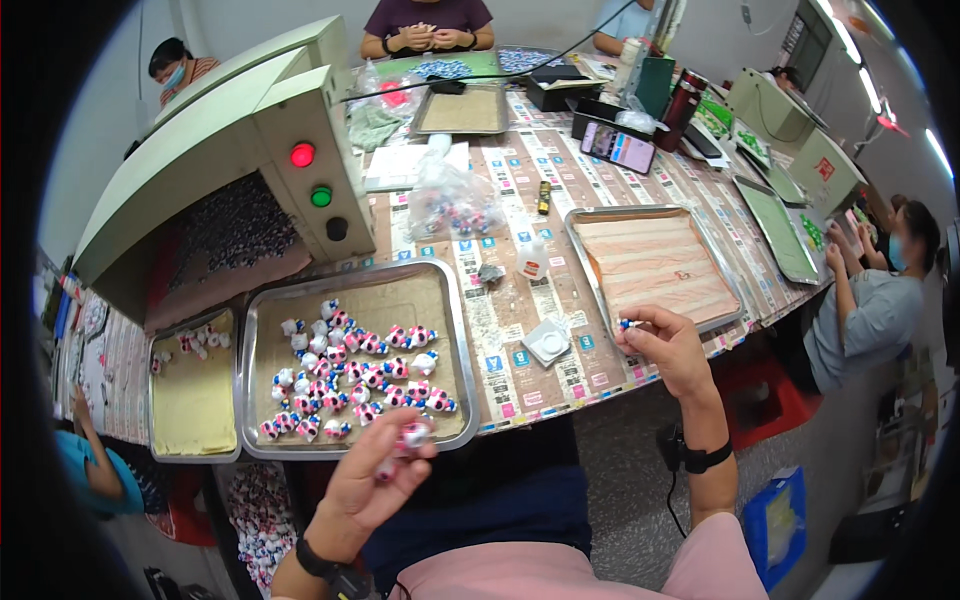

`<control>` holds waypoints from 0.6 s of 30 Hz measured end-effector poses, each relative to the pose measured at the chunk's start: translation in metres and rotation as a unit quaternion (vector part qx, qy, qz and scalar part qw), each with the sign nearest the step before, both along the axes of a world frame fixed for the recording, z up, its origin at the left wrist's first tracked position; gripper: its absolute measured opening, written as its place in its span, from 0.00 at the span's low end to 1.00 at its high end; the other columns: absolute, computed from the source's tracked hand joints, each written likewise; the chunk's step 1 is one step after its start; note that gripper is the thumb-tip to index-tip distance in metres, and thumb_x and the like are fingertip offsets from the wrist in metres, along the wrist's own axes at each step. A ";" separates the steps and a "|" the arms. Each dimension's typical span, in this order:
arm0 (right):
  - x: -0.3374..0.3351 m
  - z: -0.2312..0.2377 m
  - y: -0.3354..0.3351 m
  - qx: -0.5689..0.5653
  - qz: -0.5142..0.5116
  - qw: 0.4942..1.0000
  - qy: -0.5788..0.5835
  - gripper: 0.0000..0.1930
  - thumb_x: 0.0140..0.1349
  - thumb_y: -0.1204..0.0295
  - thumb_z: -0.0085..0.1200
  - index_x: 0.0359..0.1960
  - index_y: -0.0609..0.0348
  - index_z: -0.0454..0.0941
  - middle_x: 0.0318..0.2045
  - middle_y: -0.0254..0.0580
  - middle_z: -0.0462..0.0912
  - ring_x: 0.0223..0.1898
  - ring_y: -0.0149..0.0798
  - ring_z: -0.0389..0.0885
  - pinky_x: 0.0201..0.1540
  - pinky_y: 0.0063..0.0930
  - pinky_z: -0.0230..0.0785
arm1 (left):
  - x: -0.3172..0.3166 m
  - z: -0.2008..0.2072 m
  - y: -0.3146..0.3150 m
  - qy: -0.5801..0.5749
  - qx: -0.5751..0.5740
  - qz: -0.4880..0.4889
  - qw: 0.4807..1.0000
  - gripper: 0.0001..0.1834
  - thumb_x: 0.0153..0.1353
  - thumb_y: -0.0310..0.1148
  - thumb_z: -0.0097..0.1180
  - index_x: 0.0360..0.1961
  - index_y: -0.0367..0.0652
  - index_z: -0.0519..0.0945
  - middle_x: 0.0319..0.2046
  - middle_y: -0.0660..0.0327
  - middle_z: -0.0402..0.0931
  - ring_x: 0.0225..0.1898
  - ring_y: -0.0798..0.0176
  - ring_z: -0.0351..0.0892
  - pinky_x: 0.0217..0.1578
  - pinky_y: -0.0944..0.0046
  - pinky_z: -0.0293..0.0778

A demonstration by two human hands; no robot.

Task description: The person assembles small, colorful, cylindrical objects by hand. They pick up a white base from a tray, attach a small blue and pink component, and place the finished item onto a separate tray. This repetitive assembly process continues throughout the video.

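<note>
My left hand point(370, 478) is closed around small pink-and-white toy figurines point(410, 440), slightly blurred, in front of the metal tray point(415, 295). Many similar figurines point(340, 365) in white, pink and blue lie spread over that tray's lining. Over the near edge of the right-hand tray point(640, 255), my right hand point(675, 352) pinches a tiny blue-and-white piece point(627, 324) between thumb and fingertips. That tray has a lining with pinkish streaks and a small mark on it. A small white dish point(547, 341) sits on the table between the trays.
A machine point(290, 110) with red and green buttons stands at the left, beside a narrower tray point(190, 400). A white bottle point(532, 262), a plastic bag point(455, 205), a yellow-black tube point(544, 197) and a phone point(618, 147) are on the table. Other people work around it.
</note>
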State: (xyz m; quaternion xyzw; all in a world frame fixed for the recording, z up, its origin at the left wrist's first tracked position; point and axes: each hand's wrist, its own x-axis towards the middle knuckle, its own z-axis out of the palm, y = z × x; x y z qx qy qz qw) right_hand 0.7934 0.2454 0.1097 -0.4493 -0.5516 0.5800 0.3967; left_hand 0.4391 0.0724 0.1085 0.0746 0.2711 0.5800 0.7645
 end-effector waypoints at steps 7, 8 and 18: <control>-0.033 -0.002 -0.007 -0.011 0.051 0.999 -0.013 0.15 0.58 0.79 0.60 0.48 0.68 0.79 0.39 0.42 0.84 0.40 0.29 0.81 0.42 0.20 0.74 | 0.033 -0.008 0.001 -0.026 0.008 -0.100 0.995 0.19 0.67 0.29 0.53 0.57 0.39 0.71 0.46 0.58 0.76 0.45 0.66 0.79 0.43 0.69 0.80; -0.037 -0.005 -0.006 0.007 0.045 0.999 -0.028 0.13 0.58 0.80 0.60 0.45 0.68 0.81 0.37 0.40 0.84 0.39 0.28 0.80 0.41 0.20 0.74 | 0.034 -0.008 0.002 -0.023 0.011 -0.104 0.994 0.19 0.67 0.29 0.53 0.58 0.39 0.71 0.46 0.58 0.76 0.44 0.67 0.79 0.43 0.70 0.80; -0.076 -0.007 0.000 0.264 0.046 0.917 -0.296 0.09 0.53 0.79 0.60 0.37 0.62 0.83 0.30 0.44 0.82 0.32 0.38 0.82 0.36 0.26 0.72 | 0.038 -0.009 0.002 -0.017 0.039 -0.121 0.992 0.21 0.69 0.31 0.49 0.61 0.36 0.66 0.47 0.58 0.76 0.46 0.67 0.79 0.47 0.70 0.79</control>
